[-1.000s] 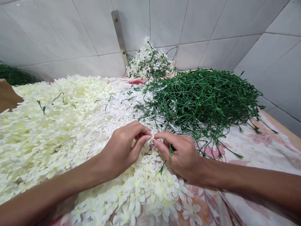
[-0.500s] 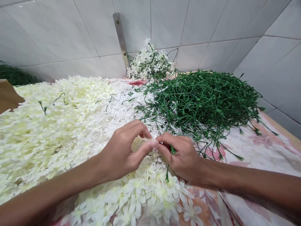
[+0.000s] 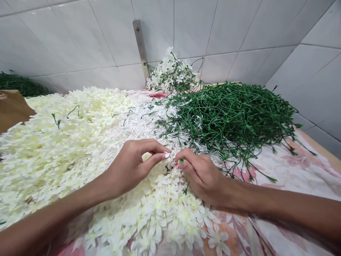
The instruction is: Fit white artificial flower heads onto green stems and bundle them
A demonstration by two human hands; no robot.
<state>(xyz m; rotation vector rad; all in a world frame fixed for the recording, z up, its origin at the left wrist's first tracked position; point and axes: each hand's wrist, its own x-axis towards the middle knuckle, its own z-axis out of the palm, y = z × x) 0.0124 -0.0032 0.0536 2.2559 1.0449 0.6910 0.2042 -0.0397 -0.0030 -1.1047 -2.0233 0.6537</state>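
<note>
Two hands work over a heap of cream artificial blossoms [image 3: 66, 149]: the left hand [image 3: 128, 167] pinches a white petal [image 3: 167, 155] between thumb and forefinger, at the heap's edge. The right hand [image 3: 202, 177] curls just beside it (pinching a green stem tip [image 3: 181, 160]), below a mound of green plastic stems [image 3: 229, 121]

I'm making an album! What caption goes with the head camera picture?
Left hand and right hand pinch white flowers beside a heap of green stems.

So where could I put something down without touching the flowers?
The flowered cloth shows free at the right, between the green stems and the near edge. Another patch lies below the right hand, beside the white flowers. The middle and left are crowded with flowers and stems, also around the left hand.
</note>
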